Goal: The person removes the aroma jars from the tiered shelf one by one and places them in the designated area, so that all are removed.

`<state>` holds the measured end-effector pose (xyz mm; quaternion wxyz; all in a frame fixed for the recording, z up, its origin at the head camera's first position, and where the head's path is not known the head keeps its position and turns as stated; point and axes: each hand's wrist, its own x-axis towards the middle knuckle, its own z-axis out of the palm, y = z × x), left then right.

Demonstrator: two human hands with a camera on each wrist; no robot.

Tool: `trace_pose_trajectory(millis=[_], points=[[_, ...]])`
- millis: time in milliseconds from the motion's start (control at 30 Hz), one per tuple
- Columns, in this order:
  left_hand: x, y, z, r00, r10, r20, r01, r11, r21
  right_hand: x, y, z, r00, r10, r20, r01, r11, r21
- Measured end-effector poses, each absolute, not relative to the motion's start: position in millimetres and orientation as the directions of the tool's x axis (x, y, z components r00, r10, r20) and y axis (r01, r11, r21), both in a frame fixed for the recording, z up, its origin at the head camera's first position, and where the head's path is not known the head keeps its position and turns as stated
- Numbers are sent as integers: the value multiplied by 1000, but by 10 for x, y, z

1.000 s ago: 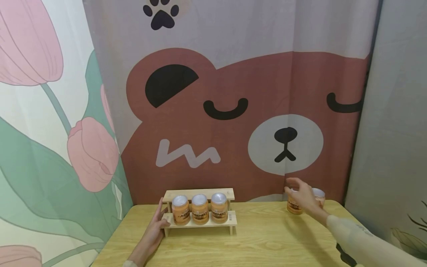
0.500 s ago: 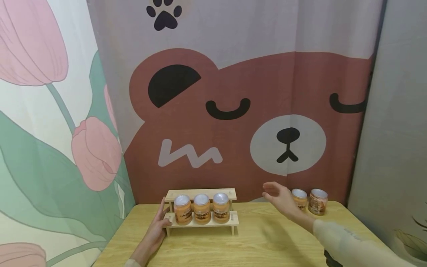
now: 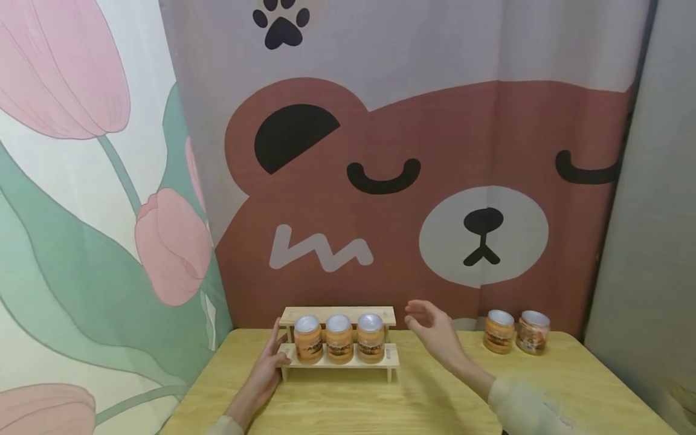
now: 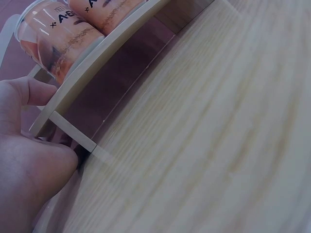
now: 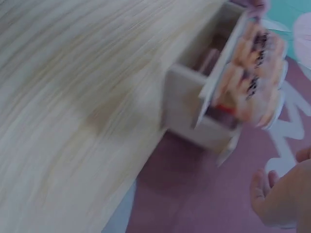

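Observation:
A two-step wooden rack (image 3: 339, 364) stands on the table, its lower step bearing three orange jars with pale lids: the left jar (image 3: 308, 341), the middle jar (image 3: 339, 341) and the right jar (image 3: 371, 339). My left hand (image 3: 264, 373) grips the rack's left end. In the left wrist view the thumb (image 4: 41, 92) presses on the step's end, and the other fingers are mostly hidden. Just right of the rack, my right hand (image 3: 435, 335) hovers with loosely bent fingers and holds nothing. In the right wrist view this hand (image 5: 286, 194) is apart from the blurred rack.
Two more orange jars, one with dark lettering (image 3: 498, 333) and one beside it (image 3: 533, 334), stand at the table's back right. Behind the wooden table (image 3: 348, 411) hangs a curtain (image 3: 380, 241) with a bear print. A tulip-print curtain (image 3: 43, 241) hangs on the left.
My right hand has moved left from the two jars at the back right to beside the rack, uncovering them. The left hand keeps its grip on the rack. The head view has shifted slightly right.

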<state>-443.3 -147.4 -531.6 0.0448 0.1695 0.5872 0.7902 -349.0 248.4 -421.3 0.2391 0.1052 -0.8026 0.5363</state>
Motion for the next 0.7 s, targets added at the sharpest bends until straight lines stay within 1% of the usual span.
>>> trace_pose_trajectory(millis=[167,400,700], points=[[-4456,-1448,-5323,-940,262,217,131,-311,941,-3467,2258,-4289,-860,148,488,-401,395,-827],[-4458,-1418,-5329,-941,267,206,119,-309,943,-3440,2067,-4382,-876,224,428,-351,313,-883],[-4484,-1452,-5349,-947,254,198,119,-294,948,-3492,1932,-4511,-931,181,316,-258,286,-923]])
